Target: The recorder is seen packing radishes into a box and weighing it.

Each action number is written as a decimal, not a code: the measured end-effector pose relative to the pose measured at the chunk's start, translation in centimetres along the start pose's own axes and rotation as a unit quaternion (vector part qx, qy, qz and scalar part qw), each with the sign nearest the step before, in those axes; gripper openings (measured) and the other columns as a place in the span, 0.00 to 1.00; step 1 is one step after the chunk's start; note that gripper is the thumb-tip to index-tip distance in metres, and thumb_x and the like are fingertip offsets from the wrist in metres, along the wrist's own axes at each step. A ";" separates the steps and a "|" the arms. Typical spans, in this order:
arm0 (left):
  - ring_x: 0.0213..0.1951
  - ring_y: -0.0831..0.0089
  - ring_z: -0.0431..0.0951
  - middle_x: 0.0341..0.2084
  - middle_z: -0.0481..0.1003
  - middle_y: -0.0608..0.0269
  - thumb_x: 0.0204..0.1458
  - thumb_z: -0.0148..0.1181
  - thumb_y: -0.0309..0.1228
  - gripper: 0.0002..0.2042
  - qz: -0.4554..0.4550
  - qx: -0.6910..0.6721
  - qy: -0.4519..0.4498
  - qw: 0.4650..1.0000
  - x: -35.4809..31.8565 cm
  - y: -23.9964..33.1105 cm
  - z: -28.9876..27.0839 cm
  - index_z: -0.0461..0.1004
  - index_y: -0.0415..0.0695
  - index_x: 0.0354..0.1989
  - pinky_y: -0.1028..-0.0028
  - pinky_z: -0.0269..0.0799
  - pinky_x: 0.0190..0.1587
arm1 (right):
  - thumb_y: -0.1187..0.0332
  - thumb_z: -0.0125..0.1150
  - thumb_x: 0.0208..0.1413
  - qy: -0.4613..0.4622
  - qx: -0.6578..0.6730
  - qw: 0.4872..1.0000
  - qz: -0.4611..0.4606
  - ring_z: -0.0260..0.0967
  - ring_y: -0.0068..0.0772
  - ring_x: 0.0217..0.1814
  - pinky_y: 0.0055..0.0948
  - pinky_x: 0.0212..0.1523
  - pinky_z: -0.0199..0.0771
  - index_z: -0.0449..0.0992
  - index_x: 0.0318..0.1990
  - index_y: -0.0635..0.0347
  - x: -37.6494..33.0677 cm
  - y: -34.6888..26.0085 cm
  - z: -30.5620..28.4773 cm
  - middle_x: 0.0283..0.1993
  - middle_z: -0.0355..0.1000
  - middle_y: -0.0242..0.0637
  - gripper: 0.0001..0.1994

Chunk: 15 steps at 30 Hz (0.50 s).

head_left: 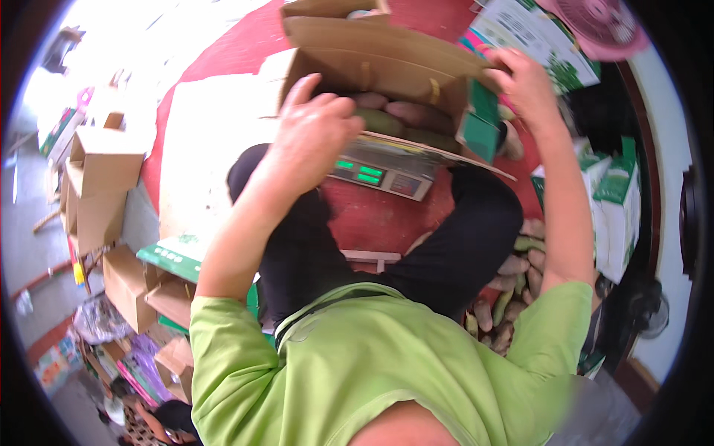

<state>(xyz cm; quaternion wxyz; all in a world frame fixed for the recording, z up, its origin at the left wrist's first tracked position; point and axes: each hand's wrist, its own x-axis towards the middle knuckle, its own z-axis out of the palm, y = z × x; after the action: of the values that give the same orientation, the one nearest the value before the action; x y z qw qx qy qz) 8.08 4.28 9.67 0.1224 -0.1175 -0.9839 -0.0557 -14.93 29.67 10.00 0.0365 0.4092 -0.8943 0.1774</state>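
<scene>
An open cardboard box (387,63) stands before me on a digital scale (405,186) with a lit green display. Inside it lie long pinkish-brown and green vegetables (420,115), partly hidden by the near flap. My left hand (316,130) is over the box's near left corner, its fingers apart and holding nothing I can see. At the far right corner, my right hand (524,82) has its fingers bent around the edge of the raised far flap. A green side flap (480,123) sticks up below that hand.
Loose vegetables (513,282) lie on the red floor (372,223) by my right knee. Printed cartons (613,197) stand to the right, with a pink fan (595,22) at the far right. Brown boxes (108,163) are stacked on the left. Another person (160,424) is partly visible at lower left.
</scene>
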 end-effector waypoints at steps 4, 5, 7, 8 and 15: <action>0.36 0.71 0.74 0.22 0.67 0.68 0.39 0.56 0.25 0.05 0.031 -0.011 0.029 0.999 0.6 -0.4 0.1 0.75 0.50 0.23 0.56 0.56 0.64 | 0.67 0.56 0.50 -0.041 -0.043 0.998 0.004 0.70 0.48 0.39 0.39 0.38 0.67 0.77 0.35 0.60 1.6 0.4 -1.2 0.34 0.71 0.42 0.09; 0.36 0.71 0.74 0.22 0.68 0.69 0.40 0.55 0.26 0.04 0.037 -0.012 0.026 0.999 0.8 -0.5 0.3 0.75 0.51 0.23 0.56 0.56 0.64 | 0.67 0.57 0.50 -0.041 -0.018 0.999 -0.004 0.70 0.48 0.37 0.38 0.37 0.66 0.77 0.35 0.61 1.5 0.5 -1.4 0.33 0.70 0.43 0.08; 0.33 0.73 0.76 0.21 0.73 0.72 0.44 0.55 0.31 0.06 0.057 0.029 0.028 0.998 0.7 -1.1 0.5 0.79 0.57 0.23 0.58 0.56 0.61 | 0.67 0.57 0.49 -0.047 -0.015 0.999 -0.010 0.69 0.47 0.36 0.37 0.36 0.66 0.75 0.32 0.62 1.9 -0.5 -1.2 0.32 0.69 0.43 0.08; 0.33 0.72 0.77 0.21 0.73 0.71 0.43 0.55 0.30 0.06 0.054 0.015 0.037 0.998 0.3 -1.6 0.4 0.79 0.56 0.24 0.57 0.56 0.61 | 0.67 0.57 0.49 -0.057 -0.023 0.998 -0.004 0.69 0.47 0.35 0.36 0.35 0.66 0.75 0.32 0.62 2.4 -1.2 -1.1 0.31 0.68 0.42 0.08; 0.37 0.71 0.74 0.22 0.68 0.69 0.41 0.54 0.26 0.04 -0.031 -0.026 0.085 0.996 -4.0 -6.9 -1.7 0.75 0.51 0.22 0.60 0.57 0.64 | 0.67 0.57 0.48 -0.042 -0.066 0.996 -0.046 0.68 0.47 0.35 0.37 0.33 0.65 0.73 0.30 0.62 6.8 -8.3 -1.9 0.30 0.68 0.41 0.08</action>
<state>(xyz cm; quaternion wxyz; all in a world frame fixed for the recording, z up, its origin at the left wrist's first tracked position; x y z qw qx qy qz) 10.54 -3.53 9.69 0.2005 -0.0853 -0.9713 -0.0952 -13.42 20.47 15.61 0.0337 0.4535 -0.8852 0.0983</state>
